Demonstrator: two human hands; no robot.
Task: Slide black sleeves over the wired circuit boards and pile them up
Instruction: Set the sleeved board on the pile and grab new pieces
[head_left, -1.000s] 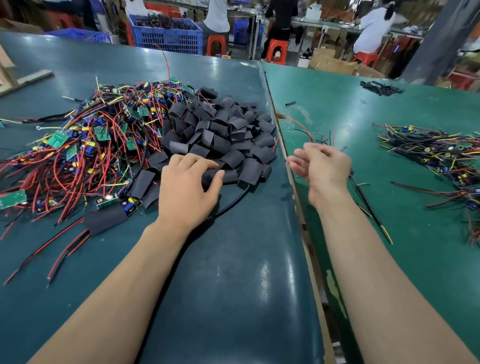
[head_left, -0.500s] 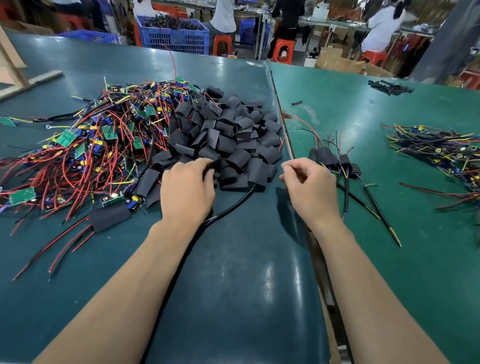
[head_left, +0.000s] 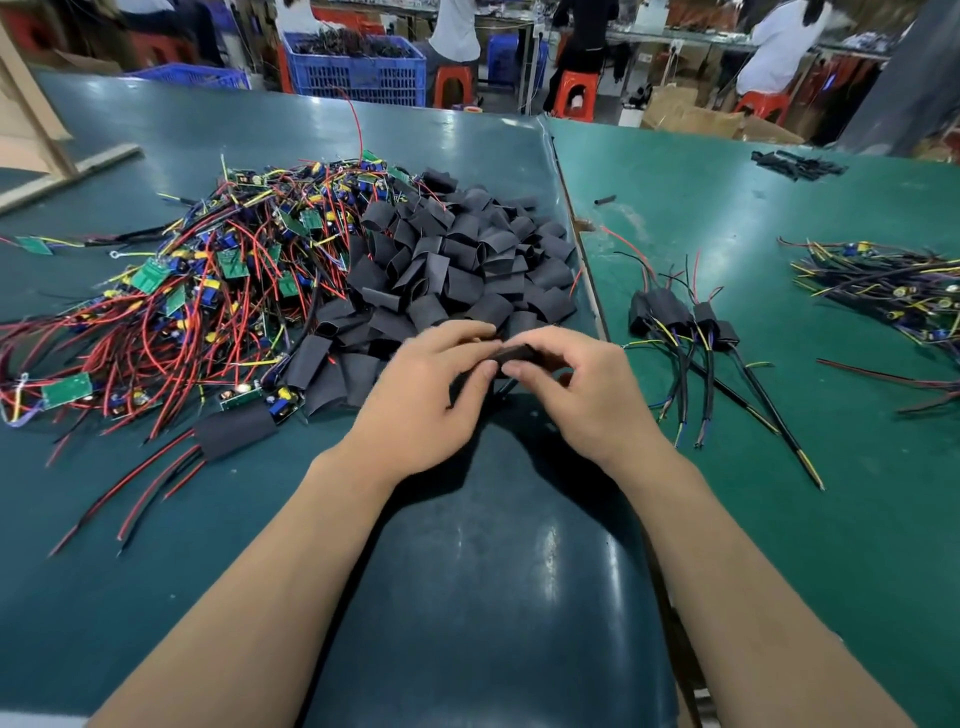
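Note:
A heap of loose black sleeves (head_left: 457, 265) lies mid-table, beside a tangle of green circuit boards with red and black wires (head_left: 197, 306). My left hand (head_left: 421, 400) and my right hand (head_left: 587, 389) meet just in front of the heap and both pinch one black sleeve (head_left: 517, 354) between fingers and thumbs. A black cable runs down from under it; a board inside it is hidden. A small pile of sleeved boards (head_left: 680, 317) with trailing cables lies on the right table. One sleeved board (head_left: 236, 428) lies at the left, its red wires trailing.
A gap and raised edge (head_left: 587, 270) split the dark left table from the green right table. More wired parts (head_left: 893, 291) lie far right, with a few sleeves (head_left: 797, 163) at the back. A blue crate (head_left: 358, 67), red stools and seated people are behind.
My right hand has come left from the sleeved pile on the right table to meet my left hand. Both now pinch one sleeve that my left hand lifted from the heap's front edge.

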